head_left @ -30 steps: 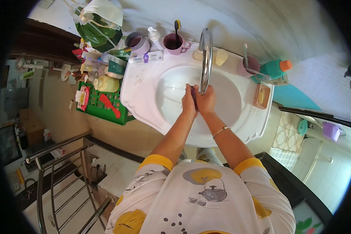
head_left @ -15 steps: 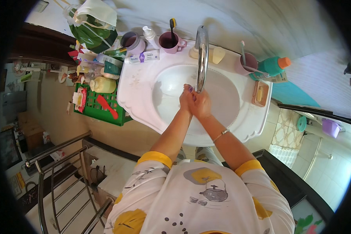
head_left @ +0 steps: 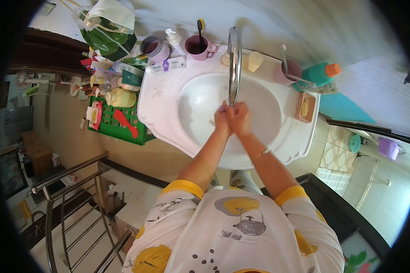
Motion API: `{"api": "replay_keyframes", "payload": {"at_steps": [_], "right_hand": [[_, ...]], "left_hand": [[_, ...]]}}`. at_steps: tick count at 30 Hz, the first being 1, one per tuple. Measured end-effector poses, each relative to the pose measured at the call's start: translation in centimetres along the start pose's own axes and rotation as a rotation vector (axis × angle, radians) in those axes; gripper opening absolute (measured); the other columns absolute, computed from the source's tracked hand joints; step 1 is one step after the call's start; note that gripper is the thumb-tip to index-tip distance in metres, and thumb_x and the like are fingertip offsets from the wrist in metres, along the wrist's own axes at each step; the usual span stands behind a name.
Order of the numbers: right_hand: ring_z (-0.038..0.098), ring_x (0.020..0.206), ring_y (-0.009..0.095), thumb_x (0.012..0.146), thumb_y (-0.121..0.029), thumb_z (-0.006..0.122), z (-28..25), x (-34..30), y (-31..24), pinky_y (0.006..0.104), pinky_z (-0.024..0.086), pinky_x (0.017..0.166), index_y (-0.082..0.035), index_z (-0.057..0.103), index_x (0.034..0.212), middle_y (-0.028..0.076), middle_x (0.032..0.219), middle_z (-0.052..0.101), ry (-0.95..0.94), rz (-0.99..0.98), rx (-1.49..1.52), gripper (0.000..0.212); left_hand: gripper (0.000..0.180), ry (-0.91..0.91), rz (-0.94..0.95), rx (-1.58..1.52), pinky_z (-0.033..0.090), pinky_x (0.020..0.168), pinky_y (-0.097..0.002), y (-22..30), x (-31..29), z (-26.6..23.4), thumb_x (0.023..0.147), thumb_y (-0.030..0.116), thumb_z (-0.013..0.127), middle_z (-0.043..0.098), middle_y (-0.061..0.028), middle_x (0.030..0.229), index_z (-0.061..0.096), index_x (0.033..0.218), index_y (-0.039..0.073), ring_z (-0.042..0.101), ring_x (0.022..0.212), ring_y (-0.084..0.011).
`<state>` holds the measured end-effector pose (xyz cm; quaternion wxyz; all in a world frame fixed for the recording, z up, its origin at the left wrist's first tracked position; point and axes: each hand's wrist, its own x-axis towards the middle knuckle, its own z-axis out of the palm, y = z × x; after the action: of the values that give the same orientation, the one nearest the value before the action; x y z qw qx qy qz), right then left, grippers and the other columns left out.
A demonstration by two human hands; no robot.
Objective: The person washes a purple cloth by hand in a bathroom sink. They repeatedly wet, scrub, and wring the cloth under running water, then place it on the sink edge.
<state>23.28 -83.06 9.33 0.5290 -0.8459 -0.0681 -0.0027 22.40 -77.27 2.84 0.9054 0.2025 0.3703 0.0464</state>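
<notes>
Both my hands are together over the white oval sink (head_left: 193, 100), below the spout of the chrome faucet (head_left: 234, 63). My left hand (head_left: 221, 122) is closed, its fingers curled in under the spout. A small purple bit shows at its fingertips, too small to name. Against it rests my right hand (head_left: 240, 119), also closed, its knuckles turned up. The hands and the spout hide whatever lies between the fingers. A thin bracelet (head_left: 261, 155) circles my right wrist.
Along the sink's back stand a mug with a toothbrush (head_left: 198, 49), a pump bottle (head_left: 174, 40) and a toothpaste tube (head_left: 167, 65). At right are a soap dish (head_left: 304, 108), a pink cup (head_left: 288, 73) and a teal bottle (head_left: 320, 75). A green basket (head_left: 118, 132) sits at left.
My hands have shifted slightly to the right under the spout. The right hand's knuckles have come up, and less of the purple bit shows at the left fingertips.
</notes>
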Motion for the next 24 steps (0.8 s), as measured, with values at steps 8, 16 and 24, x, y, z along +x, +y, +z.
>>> {"api": "replay_keyframes", "payload": {"at_steps": [8, 16, 24], "right_hand": [[0.056, 0.085, 0.037, 0.074, -0.009, 0.058, 1.1, -0.1, 0.4, 0.0429, 0.044, 0.079, 0.003, 0.057, 0.069, 0.024, 0.085, 0.059, 0.031, -0.106, 0.116, 0.013], [0.058, 0.078, 0.02, 0.081, -0.009, 0.055, -0.4, 4.2, 4.8, 0.0306, 0.048, 0.07, 0.0, 0.06, 0.089, 0.01, 0.087, 0.061, -0.023, 0.721, 0.682, 0.013], [0.056, 0.076, 0.023, 0.08, -0.006, 0.058, 0.3, -2.1, -0.7, 0.0313, 0.046, 0.069, -0.003, 0.061, 0.085, 0.009, 0.084, 0.06, 0.031, -0.254, 0.166, 0.006]], "left_hand": [[0.037, -0.258, -0.025, 0.287, 0.047, 0.056, -0.0297, 2.4, 0.7, -1.2, 0.093, 0.041, 0.041, 0.057, -0.0049, 0.08, 0.053, 0.091, 0.007, 0.054, 0.065, -0.0162], [0.026, -0.119, -0.198, 0.113, 0.051, 0.075, -0.0362, 2.4, -1.7, 1.9, 0.09, 0.027, 0.05, 0.058, -0.0084, 0.097, 0.051, 0.106, 0.007, 0.059, 0.087, -0.0207], [0.018, -0.417, 0.07, 0.237, 0.049, 0.06, -0.0288, 2.7, 2.3, -3.1, 0.091, 0.024, 0.05, 0.055, -0.005, 0.081, 0.053, 0.094, 0.007, 0.056, 0.071, -0.0151]]}}
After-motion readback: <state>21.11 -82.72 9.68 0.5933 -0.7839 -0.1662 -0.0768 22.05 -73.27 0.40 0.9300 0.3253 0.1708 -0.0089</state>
